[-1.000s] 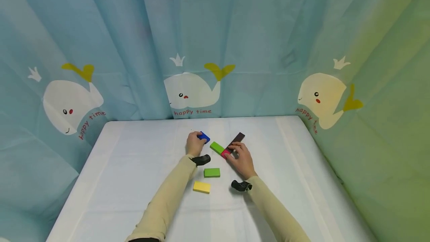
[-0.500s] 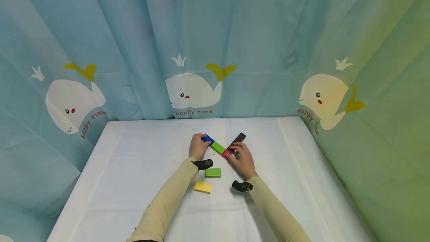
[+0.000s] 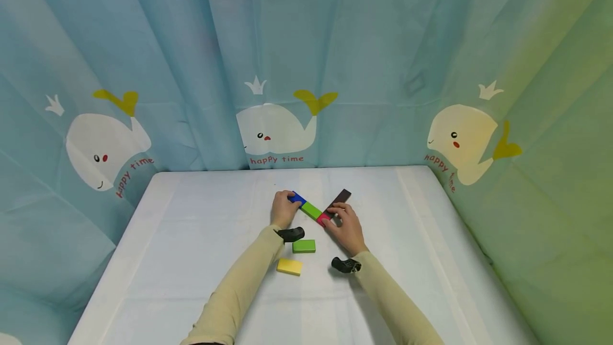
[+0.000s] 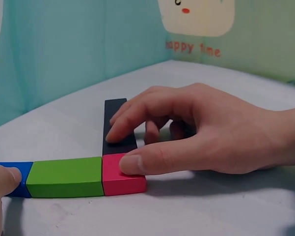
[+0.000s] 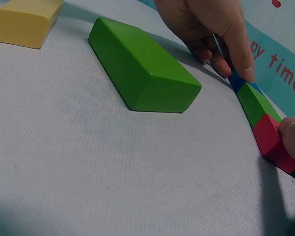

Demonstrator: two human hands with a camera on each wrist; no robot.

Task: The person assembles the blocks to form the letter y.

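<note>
My left hand [image 3: 283, 210] pinches a blue block [image 3: 298, 197] between thumb and fingers. The blue block's end meets a green block [image 3: 312, 211], and that one butts against a pink block [image 4: 119, 183]. A black block [image 4: 115, 109] runs off from the pink one at an angle, so the row forms a V in the head view. With its thumb resting on top of the pink block and a fingertip on the black block, my right hand [image 3: 348, 230] lies over the corner. Part of the black block is hidden behind those fingers.
Nearer on the white table [image 3: 182, 260] lie a second green block [image 3: 304, 246] and a yellow block [image 3: 289, 267]. A blue curtain [image 3: 364, 57] with printed whales hangs right behind the table's back edge.
My left hand has moved right and slightly nearer, bringing the blue block up to the green block's end. The right hand stays over the pink and black blocks.
</note>
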